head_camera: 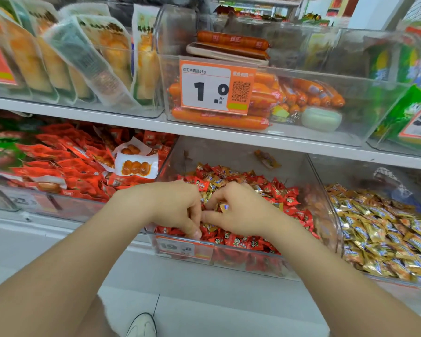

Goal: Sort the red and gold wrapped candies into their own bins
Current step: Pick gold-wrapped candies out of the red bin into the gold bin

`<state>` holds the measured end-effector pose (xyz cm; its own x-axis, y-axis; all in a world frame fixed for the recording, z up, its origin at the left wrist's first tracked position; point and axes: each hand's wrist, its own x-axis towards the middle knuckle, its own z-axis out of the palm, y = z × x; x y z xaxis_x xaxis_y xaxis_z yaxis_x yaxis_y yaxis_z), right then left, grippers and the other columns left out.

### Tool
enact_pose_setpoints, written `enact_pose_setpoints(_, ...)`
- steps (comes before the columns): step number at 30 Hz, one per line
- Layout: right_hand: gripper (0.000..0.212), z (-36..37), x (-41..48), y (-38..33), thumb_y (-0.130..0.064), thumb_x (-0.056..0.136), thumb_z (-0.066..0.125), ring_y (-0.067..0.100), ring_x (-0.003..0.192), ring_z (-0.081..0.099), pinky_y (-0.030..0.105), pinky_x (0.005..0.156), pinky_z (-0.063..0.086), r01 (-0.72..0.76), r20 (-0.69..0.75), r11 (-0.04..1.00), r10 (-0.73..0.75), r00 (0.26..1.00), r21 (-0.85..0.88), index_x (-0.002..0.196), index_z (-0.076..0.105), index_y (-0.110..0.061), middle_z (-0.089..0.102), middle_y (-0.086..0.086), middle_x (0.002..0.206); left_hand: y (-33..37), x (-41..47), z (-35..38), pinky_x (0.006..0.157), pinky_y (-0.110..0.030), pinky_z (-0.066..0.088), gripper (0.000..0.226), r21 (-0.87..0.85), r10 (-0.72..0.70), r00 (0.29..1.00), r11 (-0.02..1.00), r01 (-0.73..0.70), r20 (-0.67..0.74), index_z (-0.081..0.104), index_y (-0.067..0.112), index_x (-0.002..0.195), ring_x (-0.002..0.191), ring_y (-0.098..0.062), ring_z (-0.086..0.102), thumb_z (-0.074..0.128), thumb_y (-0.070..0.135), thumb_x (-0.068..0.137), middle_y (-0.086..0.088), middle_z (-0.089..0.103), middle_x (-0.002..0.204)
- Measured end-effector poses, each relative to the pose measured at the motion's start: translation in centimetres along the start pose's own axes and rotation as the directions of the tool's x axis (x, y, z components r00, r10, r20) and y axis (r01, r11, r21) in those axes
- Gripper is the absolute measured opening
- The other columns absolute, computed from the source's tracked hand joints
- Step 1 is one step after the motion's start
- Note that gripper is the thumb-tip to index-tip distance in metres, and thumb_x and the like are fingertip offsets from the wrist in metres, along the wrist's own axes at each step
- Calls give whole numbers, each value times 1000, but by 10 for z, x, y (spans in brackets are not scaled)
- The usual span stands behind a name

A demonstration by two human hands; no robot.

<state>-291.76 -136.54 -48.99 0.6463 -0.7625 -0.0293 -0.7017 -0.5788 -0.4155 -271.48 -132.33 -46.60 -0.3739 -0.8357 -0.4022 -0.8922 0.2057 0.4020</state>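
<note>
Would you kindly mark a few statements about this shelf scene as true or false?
1. Both the left hand and the right hand reach into the middle bin. True.
2. The middle bin holds one colour only. False: gold candies lie mixed among red candies.
3. The right bin holds mostly gold candies. True.
4. The price tag on the sausage bin reads 5.0. False: it reads 1.0.
</note>
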Motion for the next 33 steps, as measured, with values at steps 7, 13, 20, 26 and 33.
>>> enact_pose_setpoints(7,25,-9,3,2,-39,89,69,6,60,60,23,76,54,18,-9,1000,-18,1000,-8,69,76,-24,69,-8,61,-2,2,4,72,-49,64,4,15,6,1000,1000,-7,9,80,44,84,83,-17,74,79,40,83,15,75,83)
enact_pose_setpoints(13,43,-30,-2,25,-46,108,50,8,59,57,28,56,39,-172,-110,978,185,977,113,83,59,-13,63,-5,67,14,-2,1,62,-30,39,30,38,3,980,999,5,-201,55,14,85,69,-14,50,45,34,105,3,59,80)
enact_pose_setpoints(20,21,-40,-8,44,-20,110,49,8,41,45,27,47,38,-189,-177,831,323,930,523,104,69,-23,62,-2,62,22,9,2,58,-40,47,74,25,-68,861,995,93,-504,43,10,62,48,-26,47,27,67,105,-7,44,53)
enact_pose_setpoints(26,20,-45,-15,53,-22,103,56,10,54,66,29,63,58,-206,-292,947,275,916,248,106,76,-26,66,-6,58,13,30,4,57,-44,46,34,127,-115,894,974,187,-434,45,9,99,63,-27,57,55,40,107,-8,53,77)
enact_pose_setpoints(33,29,-36,-5,61,-48,105,57,13,68,62,42,73,57,-84,-193,993,67,979,-83,90,70,-27,63,-10,66,3,53,12,82,-40,49,26,110,-140,888,972,208,-438,51,9,124,94,-29,56,51,2,99,-14,46,119)
